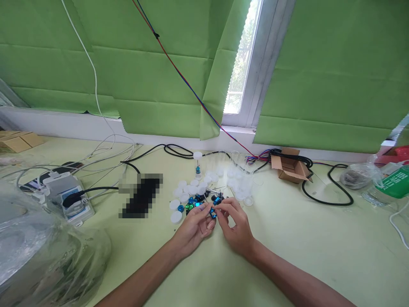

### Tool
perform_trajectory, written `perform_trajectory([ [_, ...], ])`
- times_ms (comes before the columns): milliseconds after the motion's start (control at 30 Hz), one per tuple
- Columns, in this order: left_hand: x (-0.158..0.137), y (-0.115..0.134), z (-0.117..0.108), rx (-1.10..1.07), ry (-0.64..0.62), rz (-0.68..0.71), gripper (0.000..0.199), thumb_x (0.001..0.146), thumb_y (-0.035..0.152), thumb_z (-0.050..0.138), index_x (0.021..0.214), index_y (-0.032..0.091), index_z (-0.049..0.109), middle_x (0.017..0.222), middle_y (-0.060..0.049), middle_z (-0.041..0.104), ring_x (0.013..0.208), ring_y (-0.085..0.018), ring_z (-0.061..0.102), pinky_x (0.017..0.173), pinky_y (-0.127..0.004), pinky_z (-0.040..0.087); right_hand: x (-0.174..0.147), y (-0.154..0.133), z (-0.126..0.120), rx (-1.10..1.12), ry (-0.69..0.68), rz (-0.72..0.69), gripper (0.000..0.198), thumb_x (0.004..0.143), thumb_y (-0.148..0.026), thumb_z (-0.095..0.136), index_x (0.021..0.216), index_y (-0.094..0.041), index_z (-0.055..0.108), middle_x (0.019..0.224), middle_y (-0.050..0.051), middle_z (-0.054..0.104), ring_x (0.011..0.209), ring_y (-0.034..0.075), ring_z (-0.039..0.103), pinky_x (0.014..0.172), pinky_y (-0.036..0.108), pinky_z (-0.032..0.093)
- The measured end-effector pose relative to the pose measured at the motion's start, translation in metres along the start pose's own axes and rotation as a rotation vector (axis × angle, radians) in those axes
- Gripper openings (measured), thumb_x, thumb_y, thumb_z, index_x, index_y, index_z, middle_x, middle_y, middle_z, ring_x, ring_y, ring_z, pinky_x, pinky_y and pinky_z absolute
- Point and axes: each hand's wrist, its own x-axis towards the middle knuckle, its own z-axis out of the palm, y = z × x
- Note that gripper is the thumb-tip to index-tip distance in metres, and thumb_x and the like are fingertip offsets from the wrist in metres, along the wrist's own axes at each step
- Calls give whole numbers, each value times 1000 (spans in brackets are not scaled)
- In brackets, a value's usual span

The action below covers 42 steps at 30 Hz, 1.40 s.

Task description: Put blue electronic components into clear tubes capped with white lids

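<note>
A small shiny blue metal part (213, 213) is pinched between my two hands over the table. My left hand (194, 228) closes its thumb and fingers on one side of it. From the other side, my right hand (234, 224) pinches at the same part, its fingertips almost meeting the left ones. Just beyond the hands lies a pile of blue, green and black small parts (198, 204) with thin metal rods. White round caps (176, 217) lie around the pile. Behind stand several clear plastic tubes (234, 164), and one capped tube (198, 166) contains a blue part.
A power strip (75, 204) with plugs and cables sits left, near a large clear plastic bag (47, 256). At the back right are an open cardboard box (290, 168), a black cable (322, 204) and a green-labelled bottle (391, 183). Green blinds (166, 85) hang behind.
</note>
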Motion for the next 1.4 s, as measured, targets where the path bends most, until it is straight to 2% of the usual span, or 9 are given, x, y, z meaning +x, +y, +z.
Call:
perform_trajectory([
  [833, 0, 1, 1, 11, -9, 29, 25, 78, 28, 76, 84, 15, 56, 69, 3, 54, 45, -4, 46, 38, -14, 31, -1, -1, 0, -12, -39, 21, 17, 93, -15, 51, 103, -20, 64, 91, 6, 57, 73, 14, 58, 58, 26, 51],
  [1400, 1, 3, 3, 14, 14, 66, 26, 75, 29, 79, 81, 15, 57, 66, 4, 55, 41, -3, 46, 34, -14, 30, -2, 2, 0, -16, -50, -6, 24, 93, -13, 50, 110, -21, 66, 93, 7, 57, 71, 14, 56, 57, 26, 50],
])
